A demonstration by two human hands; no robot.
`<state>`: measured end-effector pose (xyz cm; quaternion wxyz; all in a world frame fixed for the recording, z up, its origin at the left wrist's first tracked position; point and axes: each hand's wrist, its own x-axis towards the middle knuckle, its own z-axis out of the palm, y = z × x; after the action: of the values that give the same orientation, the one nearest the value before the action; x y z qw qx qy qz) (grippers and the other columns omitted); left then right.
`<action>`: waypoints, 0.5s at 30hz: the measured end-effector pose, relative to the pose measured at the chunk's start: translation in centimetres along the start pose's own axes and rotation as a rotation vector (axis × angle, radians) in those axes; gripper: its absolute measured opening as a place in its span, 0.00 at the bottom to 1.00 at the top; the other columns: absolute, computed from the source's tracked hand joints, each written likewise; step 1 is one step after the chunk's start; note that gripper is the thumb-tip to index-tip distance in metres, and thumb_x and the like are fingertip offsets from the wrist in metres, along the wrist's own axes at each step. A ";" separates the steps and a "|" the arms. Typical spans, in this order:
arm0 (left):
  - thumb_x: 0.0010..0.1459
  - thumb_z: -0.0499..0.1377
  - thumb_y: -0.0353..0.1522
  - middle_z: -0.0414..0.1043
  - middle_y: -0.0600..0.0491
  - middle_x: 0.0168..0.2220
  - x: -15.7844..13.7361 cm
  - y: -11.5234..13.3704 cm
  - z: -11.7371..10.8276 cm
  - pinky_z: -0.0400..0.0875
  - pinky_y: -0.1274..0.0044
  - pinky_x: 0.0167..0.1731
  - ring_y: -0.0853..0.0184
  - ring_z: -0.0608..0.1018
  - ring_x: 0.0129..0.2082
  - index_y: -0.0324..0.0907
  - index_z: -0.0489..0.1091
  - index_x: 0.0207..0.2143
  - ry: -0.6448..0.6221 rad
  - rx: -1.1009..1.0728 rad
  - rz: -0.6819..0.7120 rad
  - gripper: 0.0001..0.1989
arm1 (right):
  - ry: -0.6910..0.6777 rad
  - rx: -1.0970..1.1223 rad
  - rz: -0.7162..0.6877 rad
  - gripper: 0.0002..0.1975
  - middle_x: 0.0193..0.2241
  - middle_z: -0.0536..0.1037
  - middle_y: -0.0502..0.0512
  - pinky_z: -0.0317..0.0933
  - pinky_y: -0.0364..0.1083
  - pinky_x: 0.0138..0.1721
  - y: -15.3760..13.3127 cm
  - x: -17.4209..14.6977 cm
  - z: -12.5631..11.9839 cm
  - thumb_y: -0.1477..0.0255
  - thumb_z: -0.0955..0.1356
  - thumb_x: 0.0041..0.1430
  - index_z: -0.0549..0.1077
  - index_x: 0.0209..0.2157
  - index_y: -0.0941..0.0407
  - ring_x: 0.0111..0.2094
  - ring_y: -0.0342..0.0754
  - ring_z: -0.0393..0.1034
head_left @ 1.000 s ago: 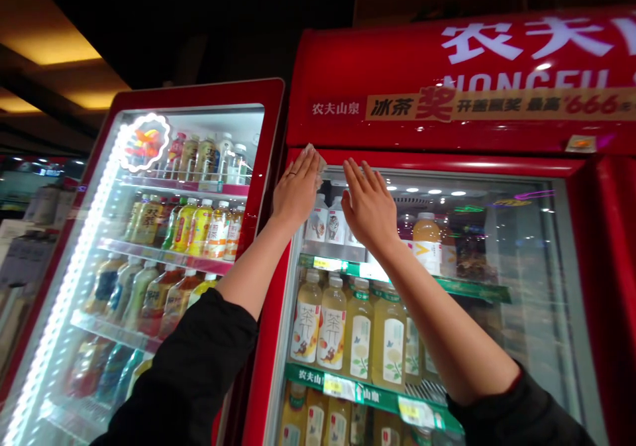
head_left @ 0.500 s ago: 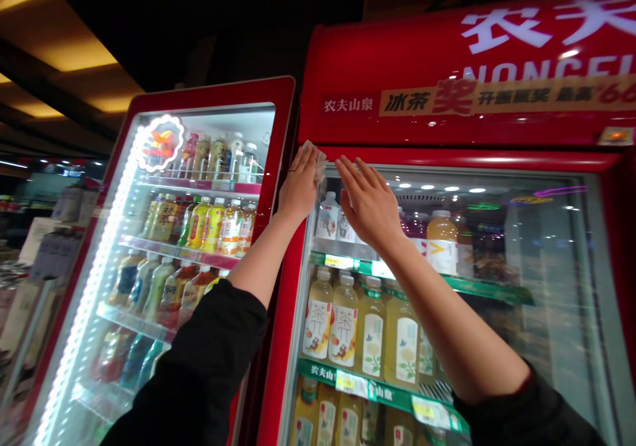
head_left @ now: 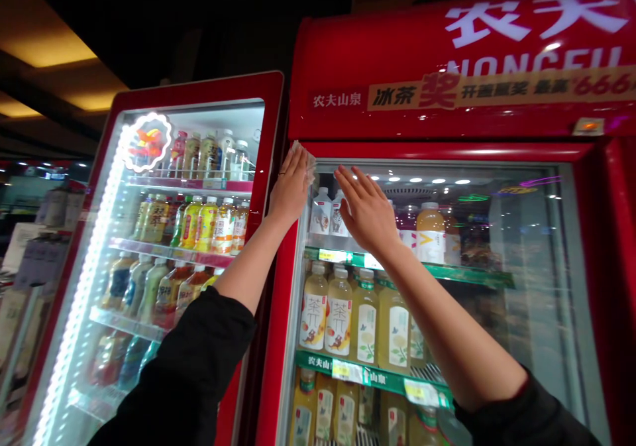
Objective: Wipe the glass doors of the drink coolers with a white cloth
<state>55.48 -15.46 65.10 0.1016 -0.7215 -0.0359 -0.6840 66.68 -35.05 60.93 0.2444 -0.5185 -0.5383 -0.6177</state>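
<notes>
While a pair of black sleeves (head_left: 179,366) sits closest, the left hand (head_left: 290,186) lies flat ahead, fingers straight over a pale cloth (head_left: 311,166), which shows at its fingertips and right edge, against the upper left corner of a red door frame (head_left: 447,149). Apart from it, with a gap between, the right hand (head_left: 368,215) is also flat, fingers outstretched, before the glass door (head_left: 534,254); whether it touches, I cannot tell. Behind the glass and below both hands, bottles (head_left: 339,313) stand on shelves. Above the hands, a red header (head_left: 372,48) carries white lettering. Left of the left hand stands a second cooler (head_left: 273,121), and farther off, higher up, yellow ceiling panels (head_left: 47,38) glow.
</notes>
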 end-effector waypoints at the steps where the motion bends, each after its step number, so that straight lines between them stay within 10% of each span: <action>1: 0.76 0.46 0.28 0.52 0.46 0.82 0.3 -0.1 0.0 0.45 0.64 0.82 0.62 0.49 0.83 0.42 0.54 0.79 0.002 -0.005 -0.017 0.31 | -0.006 0.001 -0.007 0.33 0.77 0.66 0.57 0.57 0.65 0.79 -0.1 -0.2 0.0 0.76 0.60 0.74 0.62 0.78 0.55 0.79 0.58 0.56; 15: 0.76 0.43 0.29 0.54 0.50 0.81 -1.3 3.6 -1.0 0.52 0.65 0.81 0.63 0.52 0.83 0.40 0.55 0.78 -0.057 0.180 -0.006 0.31 | -0.064 -0.022 0.085 0.30 0.76 0.66 0.59 0.56 0.67 0.79 1.4 -1.3 0.1 0.72 0.57 0.76 0.65 0.76 0.58 0.79 0.61 0.57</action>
<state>55.15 -19.00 63.46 0.1629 -0.7286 -0.1022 -0.6574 68.36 -35.76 60.33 0.2472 -0.5630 -0.5166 -0.5958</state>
